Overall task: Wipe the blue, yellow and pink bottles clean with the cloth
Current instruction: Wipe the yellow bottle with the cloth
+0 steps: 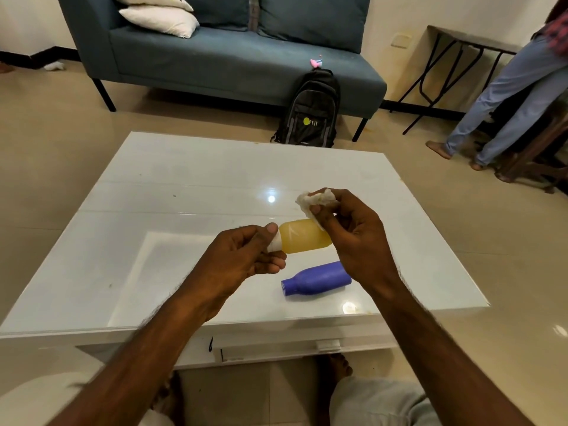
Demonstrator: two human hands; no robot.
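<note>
Yellow bottle (305, 236) held above table (184, 186), long axis left-right; L hand (242, 256) pinches cap end, R hand (353, 238) pinches cloth (315, 199) at far/base end, touching; R nearer for wiping

The black backpack (310, 112) leaning against the sofa (215, 56) carries pale lettering reading "PT IT" beside a yellow-green dot; smaller print below is illegible.

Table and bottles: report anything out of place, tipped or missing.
The blue bottle lies tipped on its side on the white table, apparently uncapped. No pink bottle is in view. The left hand holds the yellow bottle; the right hand holds the cloth.
</note>
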